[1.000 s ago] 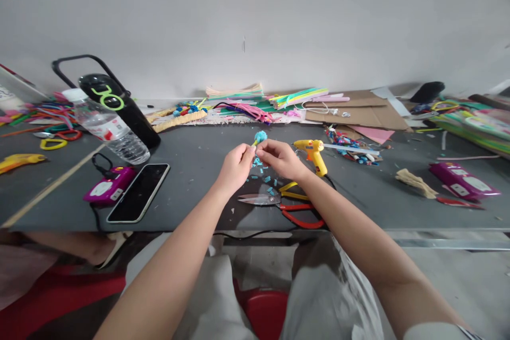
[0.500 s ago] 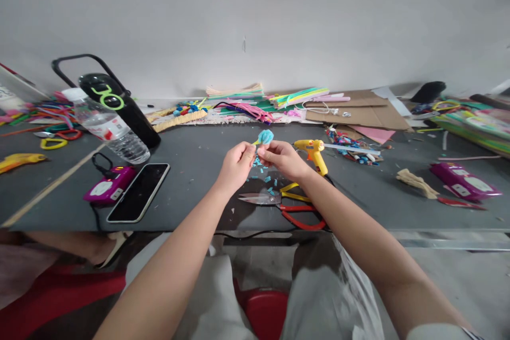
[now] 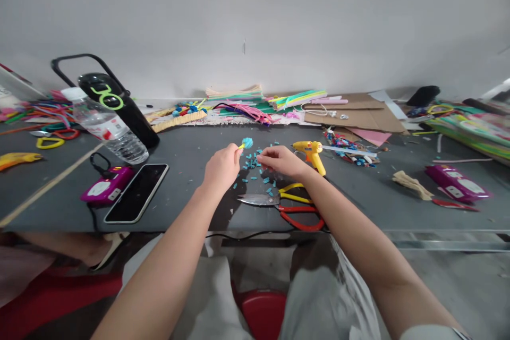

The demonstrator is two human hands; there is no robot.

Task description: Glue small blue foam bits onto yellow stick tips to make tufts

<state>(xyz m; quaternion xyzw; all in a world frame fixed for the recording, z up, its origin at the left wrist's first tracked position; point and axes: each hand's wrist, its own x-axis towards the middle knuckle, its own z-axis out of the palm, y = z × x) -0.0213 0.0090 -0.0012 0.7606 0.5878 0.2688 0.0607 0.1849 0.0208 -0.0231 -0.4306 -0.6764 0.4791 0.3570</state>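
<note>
My left hand (image 3: 223,166) is closed around the yellow stem of a small flower with a fluffy light-blue head (image 3: 247,143), which points up and to the right. My right hand (image 3: 283,162) is low over a scatter of short blue pipe-cleaner pieces (image 3: 252,163). Its thumb and fingertips are pinched together at the edge of these pieces; whether one is between them is too small to tell. Just below, large scissors (image 3: 258,200) with red and yellow handles lie flat. Beside my right hand rests a yellow glue gun (image 3: 314,155) with a glue stick in its back.
A phone (image 3: 137,194), a purple power box (image 3: 107,186), a water bottle (image 3: 115,135) and a black flask (image 3: 137,122) stand at left. Pipe-cleaner bundles (image 3: 297,100) and cardboard (image 3: 354,119) line the back. Another purple box (image 3: 458,183) lies right. A person's leg (image 3: 75,248) shows lower left.
My hands have come apart. The left moved left with the flower, and the right stayed near the blue pieces, letting go of the flower and uncovering the pile.
</note>
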